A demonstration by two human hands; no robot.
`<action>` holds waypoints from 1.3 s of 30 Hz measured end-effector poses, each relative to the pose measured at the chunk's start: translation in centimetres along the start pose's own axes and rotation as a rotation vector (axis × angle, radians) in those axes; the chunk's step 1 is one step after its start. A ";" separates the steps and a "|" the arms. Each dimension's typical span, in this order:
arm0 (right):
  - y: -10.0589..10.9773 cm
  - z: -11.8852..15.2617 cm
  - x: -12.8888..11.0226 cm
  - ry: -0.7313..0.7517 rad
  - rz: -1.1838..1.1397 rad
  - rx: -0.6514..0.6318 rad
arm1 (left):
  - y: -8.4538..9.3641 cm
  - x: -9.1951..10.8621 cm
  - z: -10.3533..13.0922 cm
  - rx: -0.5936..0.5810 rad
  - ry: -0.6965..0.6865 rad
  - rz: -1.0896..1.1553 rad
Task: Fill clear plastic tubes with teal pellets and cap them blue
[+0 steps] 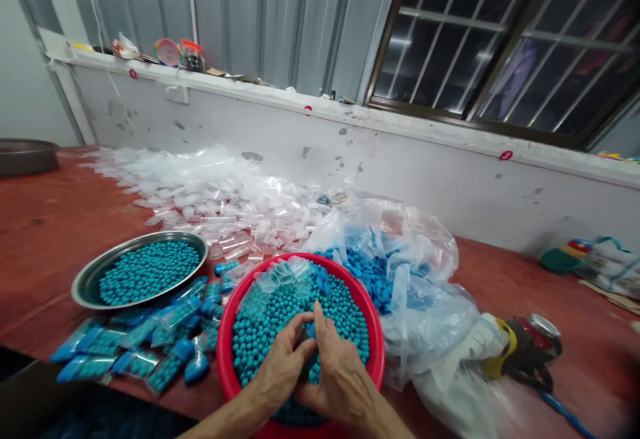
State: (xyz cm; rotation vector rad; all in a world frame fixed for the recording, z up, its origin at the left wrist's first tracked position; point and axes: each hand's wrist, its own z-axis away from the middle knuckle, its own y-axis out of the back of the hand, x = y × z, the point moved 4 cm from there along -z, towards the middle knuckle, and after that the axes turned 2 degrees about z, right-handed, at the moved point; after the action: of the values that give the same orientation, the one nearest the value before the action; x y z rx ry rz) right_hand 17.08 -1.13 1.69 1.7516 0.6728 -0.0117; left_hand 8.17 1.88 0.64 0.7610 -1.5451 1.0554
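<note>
here, both hands (281, 358) (343, 367) obscure the long axis of a blue piece (311, 330).

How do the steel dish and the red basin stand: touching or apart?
Apart: the head view shows bead-filled tubes in the gap between the steel dish and the red basin.
</note>
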 end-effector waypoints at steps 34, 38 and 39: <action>-1.5 -4.0 3.7 -0.253 0.122 -0.316 | 5.5 1.7 0.4 0.136 0.132 -1.445; -1.2 -3.2 5.1 -0.330 0.158 -0.345 | 3.8 -0.7 -2.4 0.045 0.205 -1.448; -1.2 -3.2 5.7 -0.363 0.154 -0.342 | 3.7 -1.1 -2.9 0.026 0.208 -1.433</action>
State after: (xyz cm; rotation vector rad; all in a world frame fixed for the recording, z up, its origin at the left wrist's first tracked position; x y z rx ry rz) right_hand 20.26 4.31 -0.37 1.4168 0.2548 -0.1007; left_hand 6.32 5.95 -1.18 1.3737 -0.4820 0.0462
